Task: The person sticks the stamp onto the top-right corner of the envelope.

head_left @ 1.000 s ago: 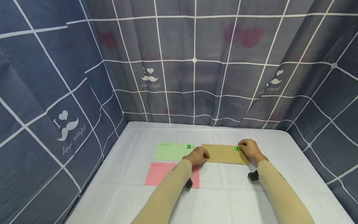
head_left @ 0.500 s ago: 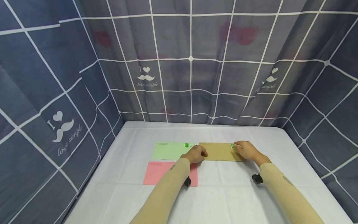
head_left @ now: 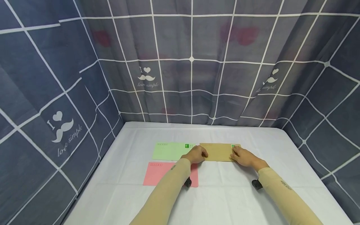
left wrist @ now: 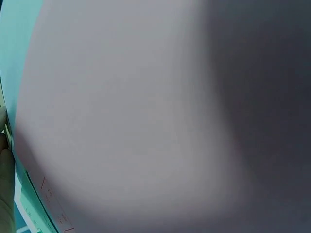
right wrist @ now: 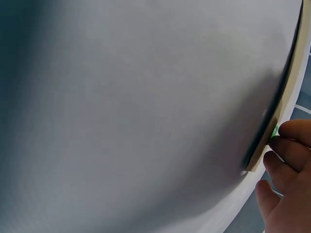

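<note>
A brown envelope [head_left: 217, 152] with a small green stamp [head_left: 232, 146] lies on the white table. My left hand [head_left: 196, 155] grips its left end near the front corner, fingers curled. My right hand [head_left: 245, 157] lies over the right end, fingertips at the stamp; the front right corner is hidden beneath it. In the right wrist view, the loosely bent fingers [right wrist: 287, 151] touch the envelope beside the stamp. Left of it lies a green envelope [head_left: 168, 151] with a stamp and squares. A pink envelope [head_left: 158, 172] lies nearer, partly covered by my left forearm.
The white cloth [head_left: 225, 200] covers the table. Grey-blue curtains [head_left: 180, 78] with white lines rise behind it and at both sides. A dark wrist camera [head_left: 257, 184] hangs under my right sleeve, close above the cloth.
My right hand has moved left and nearer, from the brown envelope's far right corner onto its stamped end. My left hand stays at the left end. The view has shifted slightly.
</note>
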### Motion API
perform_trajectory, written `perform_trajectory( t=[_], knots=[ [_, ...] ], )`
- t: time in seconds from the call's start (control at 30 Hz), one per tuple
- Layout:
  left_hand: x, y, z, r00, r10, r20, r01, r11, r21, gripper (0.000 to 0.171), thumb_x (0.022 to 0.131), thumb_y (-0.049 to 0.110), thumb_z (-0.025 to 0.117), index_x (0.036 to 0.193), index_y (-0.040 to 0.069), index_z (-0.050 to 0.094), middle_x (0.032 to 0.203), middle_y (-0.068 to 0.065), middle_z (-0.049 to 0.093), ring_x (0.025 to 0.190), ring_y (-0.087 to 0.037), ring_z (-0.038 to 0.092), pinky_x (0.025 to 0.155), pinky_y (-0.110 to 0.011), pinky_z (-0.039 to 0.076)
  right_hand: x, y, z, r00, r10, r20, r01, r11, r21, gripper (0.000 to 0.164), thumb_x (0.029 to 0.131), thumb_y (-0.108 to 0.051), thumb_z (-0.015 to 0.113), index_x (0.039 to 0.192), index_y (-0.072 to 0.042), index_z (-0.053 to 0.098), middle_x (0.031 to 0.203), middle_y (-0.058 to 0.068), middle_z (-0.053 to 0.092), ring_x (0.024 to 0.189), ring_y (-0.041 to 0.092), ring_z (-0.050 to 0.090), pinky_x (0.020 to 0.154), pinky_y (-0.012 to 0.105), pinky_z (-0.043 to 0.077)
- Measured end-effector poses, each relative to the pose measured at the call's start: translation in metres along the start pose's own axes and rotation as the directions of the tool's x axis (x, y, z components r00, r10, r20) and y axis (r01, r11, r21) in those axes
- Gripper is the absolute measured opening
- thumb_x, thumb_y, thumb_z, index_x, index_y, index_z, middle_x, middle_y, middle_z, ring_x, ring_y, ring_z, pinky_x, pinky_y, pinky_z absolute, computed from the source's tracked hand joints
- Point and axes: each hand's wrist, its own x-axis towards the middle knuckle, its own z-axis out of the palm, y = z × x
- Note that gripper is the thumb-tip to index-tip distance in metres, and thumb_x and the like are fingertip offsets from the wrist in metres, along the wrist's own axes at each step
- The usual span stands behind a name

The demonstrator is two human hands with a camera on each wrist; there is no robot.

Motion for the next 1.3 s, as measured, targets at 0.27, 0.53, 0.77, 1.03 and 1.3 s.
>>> perform_trajectory(
  t=[0.27,0.53,0.77,1.03,1.3],
  knots=[
    [0.001,0.002,0.003,1.0,0.002,0.003,-0.002,1.0,0.006,0.016,0.086,0.001,0.075,0.096,0.013,0.078,0.103,0.003,0.073,0.095,-0.007,0.06,0.089,-0.021,0.052,-0.003,0.003,0.003,1.0,0.016,-0.002,-0.016,1.0,-0.016,0.062,0.105,-0.03,0.047,0.143,0.018,0.039,0.149,0.039,0.036,0.14,0.055,0.032,0.116,0.063,0.029],
    [0.001,0.001,0.002,1.0,0.011,0.004,-0.011,1.0,0.007,0.016,0.085,0.0,0.075,0.096,0.012,0.078,0.101,0.003,0.073,0.093,-0.007,0.06,0.087,-0.02,0.051,-0.004,-0.001,-0.001,0.998,0.049,0.03,-0.048,0.999,-0.007,0.062,0.106,-0.033,0.046,0.144,0.015,0.04,0.152,0.037,0.033,0.139,0.056,0.033,0.114,0.064,0.03],
    [0.001,0.0,0.002,1.0,0.007,0.008,-0.007,1.0,0.004,0.016,0.085,0.0,0.075,0.095,0.013,0.078,0.098,0.004,0.072,0.09,-0.005,0.059,0.085,-0.019,0.051,-0.004,-0.003,-0.001,0.999,0.033,0.016,-0.033,0.999,-0.017,0.061,0.105,-0.031,0.048,0.142,0.017,0.041,0.15,0.039,0.036,0.137,0.057,0.036,0.113,0.064,0.032],
    [-0.001,0.001,0.001,1.0,0.002,0.002,-0.002,1.0,0.002,0.016,0.085,0.0,0.075,0.096,0.012,0.078,0.1,0.004,0.072,0.093,-0.007,0.06,0.087,-0.02,0.051,-0.002,-0.005,-0.003,0.998,0.058,0.035,-0.057,0.998,-0.029,0.061,0.105,-0.033,0.047,0.142,0.016,0.041,0.152,0.037,0.033,0.139,0.056,0.034,0.114,0.064,0.031],
    [-0.001,-0.001,0.001,1.0,0.005,0.001,-0.005,1.0,0.03,0.016,0.086,0.002,0.075,0.096,0.014,0.078,0.103,0.004,0.073,0.098,-0.007,0.061,0.09,-0.021,0.051,-0.002,-0.007,-0.003,0.999,0.049,0.024,-0.047,0.998,-0.052,0.062,0.105,-0.033,0.047,0.143,0.016,0.041,0.151,0.036,0.036,0.14,0.054,0.034,0.115,0.063,0.031]
  ],
)
